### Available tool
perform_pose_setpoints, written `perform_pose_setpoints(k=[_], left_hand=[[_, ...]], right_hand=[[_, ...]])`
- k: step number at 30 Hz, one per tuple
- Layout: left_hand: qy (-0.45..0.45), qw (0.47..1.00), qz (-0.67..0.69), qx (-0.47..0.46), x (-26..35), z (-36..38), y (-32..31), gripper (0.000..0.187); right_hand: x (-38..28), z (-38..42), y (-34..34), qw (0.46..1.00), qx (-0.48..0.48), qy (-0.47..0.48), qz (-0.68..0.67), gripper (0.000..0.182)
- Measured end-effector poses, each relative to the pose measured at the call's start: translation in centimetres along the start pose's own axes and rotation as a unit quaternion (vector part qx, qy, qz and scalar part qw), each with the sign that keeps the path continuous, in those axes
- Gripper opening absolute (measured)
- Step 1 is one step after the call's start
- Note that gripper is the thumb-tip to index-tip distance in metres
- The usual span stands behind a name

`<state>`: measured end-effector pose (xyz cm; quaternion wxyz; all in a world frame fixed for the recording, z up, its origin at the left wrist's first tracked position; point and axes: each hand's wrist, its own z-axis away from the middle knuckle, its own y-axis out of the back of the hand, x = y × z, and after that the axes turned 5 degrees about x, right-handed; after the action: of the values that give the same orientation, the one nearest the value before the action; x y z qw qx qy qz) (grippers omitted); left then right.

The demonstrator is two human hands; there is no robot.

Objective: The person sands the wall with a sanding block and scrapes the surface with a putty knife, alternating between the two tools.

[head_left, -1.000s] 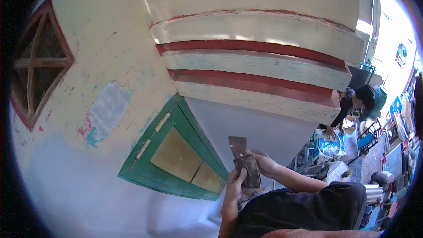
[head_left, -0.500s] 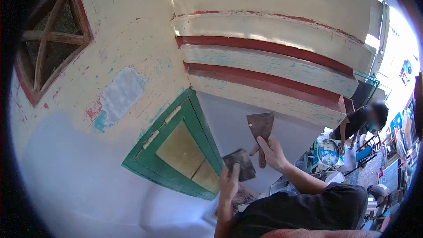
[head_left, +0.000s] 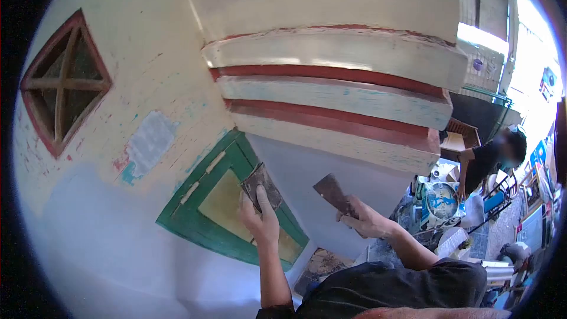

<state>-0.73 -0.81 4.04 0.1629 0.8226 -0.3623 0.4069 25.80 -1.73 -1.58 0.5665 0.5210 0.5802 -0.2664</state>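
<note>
My left hand (head_left: 260, 218) is closed on a dark, flat, roughly square plate (head_left: 261, 189), with the thumb pressed on its face. I cannot make out whether the plate has a handle. It appears in front of the green-framed panel (head_left: 233, 137). My right hand (head_left: 366, 218) is wrapped around the handle of a putty knife (head_left: 332, 192), whose wide, dull blade points up and left. The handle is mostly hidden by my fingers. Both tools are held in the air, apart from each other, below the stepped moulding (head_left: 331, 94).
A grey-white patch (head_left: 152, 143) marks the cream wall, near a red-framed diamond vent (head_left: 62, 82). At the right, another person (head_left: 493, 159) in dark clothes leans over a printed bucket (head_left: 440, 204). Assorted clutter (head_left: 531, 230) crowds the right side.
My left hand has moved left and up with the plate. The putty knife has tilted left and dropped lower, away from the plate. The whole view has shifted somewhat.
</note>
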Motion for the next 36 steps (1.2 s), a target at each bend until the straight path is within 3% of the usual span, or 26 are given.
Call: perform_pose_setpoints(k=[1, 4, 6, 8, 9, 11, 13, 14, 16, 17, 19, 20, 22, 23, 25, 26, 29, 31, 33, 34, 35, 36], left_hand=[[-0.002, 1.0, 0.004, -0.008, 0.5, 0.3, -0.5, 0.022], [-0.001, 0.994, 0.021, -0.107, 1.1, 1.5, -1.7, 0.023], [0.11, 0.954, 0.132, -0.247, 0.5, 3.0, -2.3, 0.028], [0.158, 0.919, 0.203, -0.299, 0.4, 4.1, -2.7, 0.03], [0.204, 0.881, 0.263, -0.337, 0.6, 4.3, -2.9, 0.034], [0.205, 0.865, 0.287, -0.357, 2.0, 3.9, -3.5, 0.028], [0.125, 0.851, 0.201, -0.469, 1.6, 2.8, -3.9, 0.021], [0.122, 0.847, 0.206, -0.475, 2.1, 2.4, -4.4, 0.021], [0.171, 0.841, 0.207, -0.47, 4.0, 1.2, -5.6, 0.015], [0.169, 0.837, 0.21, -0.477, 4.7, 0.8, -6.4, 0.015], [0.145, 0.853, 0.288, -0.409, 6.2, 0.5, -8.0, 0.017], [0.144, 0.85, 0.293, -0.414, 7.4, 0.4, -8.9, 0.017], [0.201, 0.777, 0.488, -0.344, 10.1, 0.3, -10.7, 0.022], [0.2, 0.772, 0.494, -0.345, 10.8, 0.4, -11.7, 0.022], [0.225, 0.712, 0.579, -0.327, 12.1, 0.9, -13.6, 0.026], [0.243, 0.701, 0.59, -0.319, 13.1, 1.2, -14.1, 0.027], [0.261, 0.681, 0.602, -0.325, 15.9, 2.0, -14.8, 0.028], [0.243, 0.675, 0.612, -0.333, 16.1, 2.6, -15.3, 0.027], [0.2, 0.724, 0.578, -0.319, 16.4, 2.8, -15.2, 0.03], [0.197, 0.723, 0.58, -0.32, 16.2, 2.7, -15.1, 0.03], [0.099, 0.801, 0.511, -0.294, 15.7, 2.6, -15.2, 0.029], [-0.002, 0.864, 0.431, -0.262, 15.4, 2.4, -15.4, 0.027]], right_hand=[[-0.7, 0.5, 0.8, 0.998, -0.057, -0.027, -0.016, 0.035], [-1.8, 1.3, 2.3, 0.995, -0.092, -0.029, 0.034, 0.031], [-3.9, 1.9, 3.7, 0.99, -0.095, -0.094, 0.052, 0.036], [-6.0, 2.6, 4.9, 0.98, -0.099, -0.16, 0.069, 0.04], [-6.9, 3.0, 5.2, 0.98, -0.086, -0.146, 0.101, 0.041], [-7.8, 3.5, 6.1, 0.98, -0.059, -0.136, 0.135, 0.042], [-8.7, 3.9, 7.2, 0.95, -0.033, 0.072, 0.302, 0.04], [-10.6, 4.0, 8.1, 0.952, -0.063, 0.018, 0.3, 0.04], [-14.1, 4.3, 9.6, 0.953, -0.038, 0.056, 0.297, 0.04], [-17.2, 4.7, 10.0, 0.967, -0.013, 0.007, 0.255, 0.039], [-20.1, 5.4, 12.5, 0.98, -0.034, 0.016, 0.197, 0.049], [-20.1, 5.3, 13.7, 0.976, -0.036, 0.173, 0.13, 0.055], [-21.3, 5.1, 13.8, 0.968, 0.009, 0.237, -0.085, 0.062], [-22.2, 5.1, 13.2, 0.951, 0.046, 0.253, -0.172, 0.063], [-21.5, 3.5, 12.5, 0.935, 0.193, 0.297, -0.022, 0.056], [-21.5, 2.9, 11.1, 0.911, 0.301, 0.281, 0.023, 0.043], [-22.1, 1.1, 10.2, 0.885, 0.397, 0.228, 0.089, 0.032], [-23.3, 0.7, 10.5, 0.894, 0.385, 0.196, 0.115, 0.026], [-25.1, 0.7, 10.5, 0.879, 0.41, 0.152, 0.188, 0.027], [-26.2, 1.0, 10.7, 0.875, 0.406, 0.166, 0.205, 0.028], [-27.3, 1.0, 11.6, 0.873, 0.408, 0.17, 0.206, 0.028], [-28.3, 1.0, 12.8, 0.81, 0.451, 0.233, 0.295, 0.03]])
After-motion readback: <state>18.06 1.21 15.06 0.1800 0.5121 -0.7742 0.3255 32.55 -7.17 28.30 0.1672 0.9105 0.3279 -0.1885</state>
